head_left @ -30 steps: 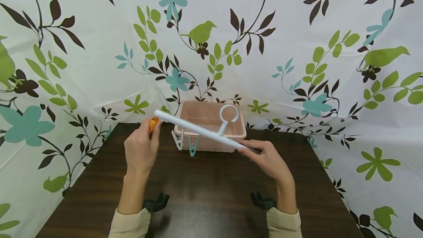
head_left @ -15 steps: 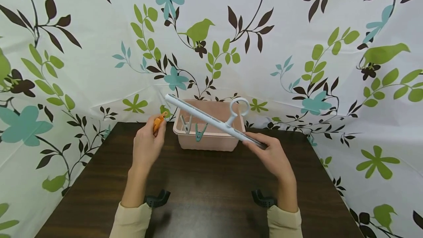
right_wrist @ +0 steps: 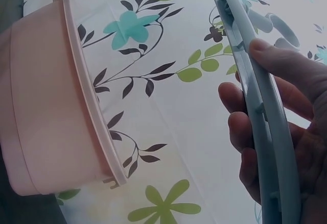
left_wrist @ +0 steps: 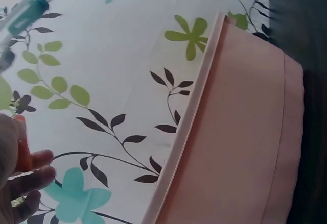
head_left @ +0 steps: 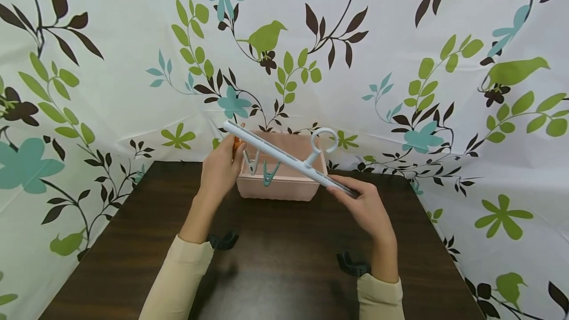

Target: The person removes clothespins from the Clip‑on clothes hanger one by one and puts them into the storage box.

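Observation:
A pale blue hanger with a ring-shaped hook is held aslant in the air, its left end higher. My right hand grips its lower right end, thumb on one side and fingers curled on the other in the right wrist view. A white clothespin and a teal clothespin hang from the hanger's bar. My left hand pinches an orange clothespin close to the bar's upper left end, which partly hides it. In the left wrist view, the orange clothespin shows between the fingers.
A pink plastic basin stands at the back of the dark wooden table, behind and below the hanger. A patterned curtain with leaves and birds surrounds the table. Black wrist mounts show at both wrists.
The hanger's left end has risen and tilted up. My left hand first drew apart from that end, then moved right and up to it with the orange clothespin. My right hand keeps its grip.

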Demonstrator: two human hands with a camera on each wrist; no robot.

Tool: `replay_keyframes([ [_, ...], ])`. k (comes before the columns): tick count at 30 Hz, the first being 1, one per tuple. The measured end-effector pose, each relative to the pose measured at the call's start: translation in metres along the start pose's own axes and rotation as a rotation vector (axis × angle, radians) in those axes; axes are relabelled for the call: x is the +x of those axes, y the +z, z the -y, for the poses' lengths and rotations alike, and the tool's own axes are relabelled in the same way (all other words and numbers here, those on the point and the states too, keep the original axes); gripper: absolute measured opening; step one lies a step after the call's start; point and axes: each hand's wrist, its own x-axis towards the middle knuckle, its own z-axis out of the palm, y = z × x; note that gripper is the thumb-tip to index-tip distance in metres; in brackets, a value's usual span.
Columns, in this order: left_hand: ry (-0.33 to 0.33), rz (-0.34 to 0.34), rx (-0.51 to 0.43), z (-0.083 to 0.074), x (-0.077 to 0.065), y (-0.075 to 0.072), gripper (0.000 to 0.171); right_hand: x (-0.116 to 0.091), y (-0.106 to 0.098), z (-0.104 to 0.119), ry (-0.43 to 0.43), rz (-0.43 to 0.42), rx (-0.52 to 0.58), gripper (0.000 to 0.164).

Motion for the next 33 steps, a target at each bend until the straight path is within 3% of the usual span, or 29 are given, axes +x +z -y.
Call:
replay_keyframes([
  [3,0.007,0.02,0.011,0.004,0.011,0.001,0.022,0.001,0.001,0.0,-0.003,0.003,0.01,0.031],
  [7,-0.036,0.05,-0.002,0.016,0.025,0.001,0.03,0.001,0.0,0.001,-0.004,-0.009,0.013,0.031],
  [14,-0.059,0.21,0.004,0.027,0.043,0.009,0.038,0.0,-0.003,0.0,-0.008,-0.04,0.011,0.031],
  [22,-0.07,0.407,0.072,0.032,0.053,0.023,0.047,0.001,-0.001,-0.005,-0.035,-0.11,0.022,0.03],
  [28,0.004,0.469,0.068,0.032,0.056,0.035,0.052,0.002,-0.003,-0.007,-0.023,-0.13,0.023,0.029],
  [33,0.004,0.493,0.091,0.032,0.056,0.04,0.052,0.002,-0.005,-0.008,-0.024,-0.123,0.033,0.03],
])
